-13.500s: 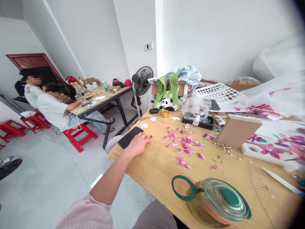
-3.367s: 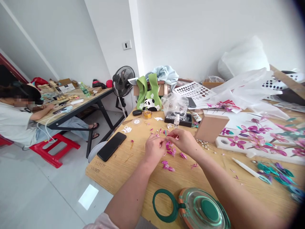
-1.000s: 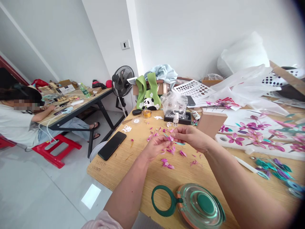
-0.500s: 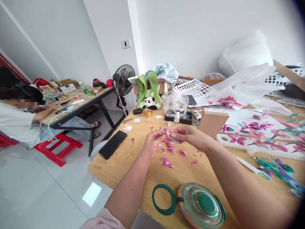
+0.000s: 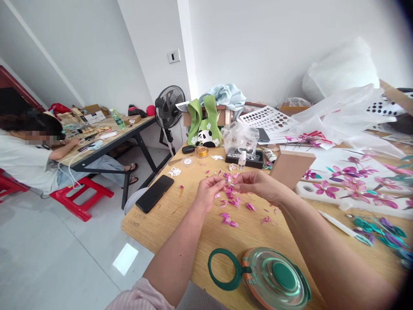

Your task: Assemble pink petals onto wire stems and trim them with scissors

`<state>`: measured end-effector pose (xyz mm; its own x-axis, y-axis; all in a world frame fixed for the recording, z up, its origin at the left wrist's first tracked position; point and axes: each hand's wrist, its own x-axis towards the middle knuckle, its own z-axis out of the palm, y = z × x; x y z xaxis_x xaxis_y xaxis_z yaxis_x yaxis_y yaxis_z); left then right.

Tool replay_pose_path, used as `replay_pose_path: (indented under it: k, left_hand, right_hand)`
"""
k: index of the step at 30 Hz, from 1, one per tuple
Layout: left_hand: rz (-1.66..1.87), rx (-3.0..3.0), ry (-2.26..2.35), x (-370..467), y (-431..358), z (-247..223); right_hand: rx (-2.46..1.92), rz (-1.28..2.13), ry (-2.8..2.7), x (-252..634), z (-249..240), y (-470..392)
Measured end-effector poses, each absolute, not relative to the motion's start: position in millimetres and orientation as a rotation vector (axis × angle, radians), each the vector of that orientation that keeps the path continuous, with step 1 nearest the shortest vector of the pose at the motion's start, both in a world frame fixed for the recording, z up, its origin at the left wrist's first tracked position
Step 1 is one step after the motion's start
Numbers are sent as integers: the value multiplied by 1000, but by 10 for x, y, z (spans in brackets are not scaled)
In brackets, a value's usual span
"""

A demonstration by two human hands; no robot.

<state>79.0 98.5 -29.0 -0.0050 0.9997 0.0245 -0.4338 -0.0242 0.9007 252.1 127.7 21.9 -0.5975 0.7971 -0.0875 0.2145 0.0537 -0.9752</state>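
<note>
My left hand is closed in a pinch, fingertips at a small pink flower with a pale centre. My right hand pinches at the flower's other side, its fingertips almost meeting the left ones. A bit of teal shows by the right fingertips; its form is too small to tell. Fingers hide part of the flower. On the wooden table beneath lie loose pink petals and another pink petal piece. A small clear bottle stands just beyond my right hand.
A black phone lies left, a lidded cup near the front edge. A brown block stands right, beside finished pink flowers on white foam. A white tool lies right. A person sits at another table.
The view has shifted slightly, so the scene sits a little further right. Both hands stay together at the flower; the right fingers have altered their pinch, and less teal shows.
</note>
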Motion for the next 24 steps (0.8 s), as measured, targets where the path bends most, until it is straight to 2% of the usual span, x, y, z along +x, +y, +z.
replay_pose_path:
  k: [11,24]
  left_hand:
    - [1267,812,623,766,953,-213]
    - [1216,781,600,772,960,-253]
  right_hand:
    - [-896,1686,-1766,2519,320,1214]
    - [-861,1786,-1545,2439,216,1222]
